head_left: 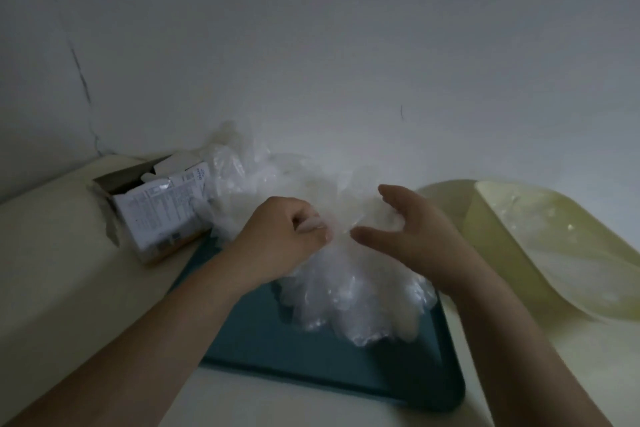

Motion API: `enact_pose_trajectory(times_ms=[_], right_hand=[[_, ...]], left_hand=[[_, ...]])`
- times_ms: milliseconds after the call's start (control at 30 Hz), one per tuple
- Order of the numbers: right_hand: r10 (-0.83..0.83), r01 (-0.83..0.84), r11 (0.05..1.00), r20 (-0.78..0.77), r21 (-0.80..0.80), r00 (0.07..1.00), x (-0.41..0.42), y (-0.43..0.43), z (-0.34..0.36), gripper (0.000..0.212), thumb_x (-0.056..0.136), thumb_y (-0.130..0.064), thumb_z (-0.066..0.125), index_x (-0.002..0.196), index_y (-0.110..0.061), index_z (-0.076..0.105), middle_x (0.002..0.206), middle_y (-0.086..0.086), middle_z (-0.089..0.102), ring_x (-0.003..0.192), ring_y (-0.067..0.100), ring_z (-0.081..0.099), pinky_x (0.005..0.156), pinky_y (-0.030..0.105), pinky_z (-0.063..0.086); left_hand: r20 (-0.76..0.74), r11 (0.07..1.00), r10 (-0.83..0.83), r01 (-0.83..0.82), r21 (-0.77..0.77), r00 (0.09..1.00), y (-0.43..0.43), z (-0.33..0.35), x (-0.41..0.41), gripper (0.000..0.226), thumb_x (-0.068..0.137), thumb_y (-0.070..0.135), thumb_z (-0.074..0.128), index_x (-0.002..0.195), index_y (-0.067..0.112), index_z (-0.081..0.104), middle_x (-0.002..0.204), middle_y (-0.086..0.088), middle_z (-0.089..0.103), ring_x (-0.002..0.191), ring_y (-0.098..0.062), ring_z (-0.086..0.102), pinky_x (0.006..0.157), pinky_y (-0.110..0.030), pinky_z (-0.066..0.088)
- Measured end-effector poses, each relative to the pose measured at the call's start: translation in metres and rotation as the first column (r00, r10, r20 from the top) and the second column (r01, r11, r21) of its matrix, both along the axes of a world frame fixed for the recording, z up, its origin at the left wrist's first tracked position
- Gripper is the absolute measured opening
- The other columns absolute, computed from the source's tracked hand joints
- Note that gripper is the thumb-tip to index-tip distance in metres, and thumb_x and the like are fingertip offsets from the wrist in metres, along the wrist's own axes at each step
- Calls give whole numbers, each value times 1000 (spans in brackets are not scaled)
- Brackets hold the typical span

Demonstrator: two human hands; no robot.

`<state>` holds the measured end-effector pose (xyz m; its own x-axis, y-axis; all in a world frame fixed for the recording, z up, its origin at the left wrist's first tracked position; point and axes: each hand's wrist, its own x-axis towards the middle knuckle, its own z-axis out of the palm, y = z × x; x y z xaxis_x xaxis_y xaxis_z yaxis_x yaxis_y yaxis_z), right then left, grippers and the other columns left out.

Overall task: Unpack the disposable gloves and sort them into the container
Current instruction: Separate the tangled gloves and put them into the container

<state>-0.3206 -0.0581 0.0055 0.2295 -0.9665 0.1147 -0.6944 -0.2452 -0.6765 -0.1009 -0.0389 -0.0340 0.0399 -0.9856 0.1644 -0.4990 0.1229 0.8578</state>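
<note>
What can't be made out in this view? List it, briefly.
Head view only:
- Print on the opened box: too small and blurred.
- Number of gloves in the glove pile: clear layers merge, and the right hand covers part.
- Whether the left hand pinches one glove or several: its fingertips are buried in film.
- Container: far side cut off by the right edge, contents too dim.
</note>
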Motion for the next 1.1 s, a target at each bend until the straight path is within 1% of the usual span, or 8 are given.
enact_pose_trajectory(times_ms=[100, 233, 400, 500, 633, 833, 1000, 1100], right_hand=[[105, -118, 992, -207, -52, 973, -3, 28, 32, 83, 74, -65, 79, 147, -41, 49, 149, -21, 50, 131, 3, 49, 106, 27, 40], [212, -202, 961, 36, -190, 977, 19, 57, 44, 57, 76, -64, 75, 127, -39, 69, 124, -29, 66, 111, -9, 62, 99, 16, 52], [369, -344, 929, -397, 137, 840, 36, 56, 24, 58, 90, -47, 73, 144, -41, 52, 146, -14, 54, 132, 13, 53, 108, 27, 42], [411, -298, 909, -497, 293, 764, 35, 51, 14, 75, 92, -54, 67, 157, -36, 34, 162, -6, 39, 147, 22, 40, 121, 40, 34], [320, -258, 947, -465, 194, 825, 28, 30, -2, 63, 86, -54, 67, 143, -35, 50, 143, -3, 59, 126, 23, 58, 105, 41, 49], [192, -157, 981, -461, 114, 866, 6, 16, -9, 78, 85, -69, 65, 151, -32, 46, 152, -8, 52, 136, 17, 51, 114, 35, 41], [63, -97, 983, -207, -155, 976, 1, 25, 17, 53, 85, -75, 60, 81, -25, 79, 73, -10, 75, 64, 1, 67, 71, 28, 59], [169, -170, 983, 29, 72, 985, 0, 38, 32, 62, 82, -74, 62, 74, -15, 80, 70, 0, 77, 66, 15, 74, 74, 36, 64]], left_hand=[[65, 996, 81, -80, -28, 995, -3, -3, -2, 41, 83, 42, 83, 75, 10, 59, 72, -7, 62, 62, -14, 57, 55, -22, 46], [-5, 995, 93, -93, -26, 996, 1, 3, -7, 45, 70, 52, 77, 76, 13, 57, 74, -12, 63, 67, -18, 57, 56, -32, 48], [-220, 976, 194, -211, -61, 956, 4, 2, -3, 29, 80, 13, 89, 91, 21, 64, 86, -1, 75, 75, -20, 74, 57, -22, 56], [-245, 980, 185, -197, -24, 952, 7, 9, 3, 40, 73, 22, 96, 101, 30, 69, 87, 7, 75, 75, -9, 74, 64, -21, 57], [-332, 998, 67, -65, 17, 941, 8, 13, 7, 28, 77, 22, 92, 101, 20, 77, 65, 7, 67, 57, -7, 61, 59, -21, 52], [-395, 992, 99, -123, -37, 913, 8, 26, 16, 12, 94, 30, 77, 87, 20, 78, 67, 2, 65, 60, -8, 56, 61, -23, 49], [-634, 997, 34, -72, -35, 773, 14, 41, 17, 17, 101, 31, 68, 97, 14, 71, 106, -10, 80, 100, -34, 77, 91, -52, 61], [-801, 989, -137, 128, -76, 582, 25, 50, 8, 14, 106, 28, 53, 102, 15, 59, 120, -12, 77, 109, -30, 75, 86, -48, 64]])
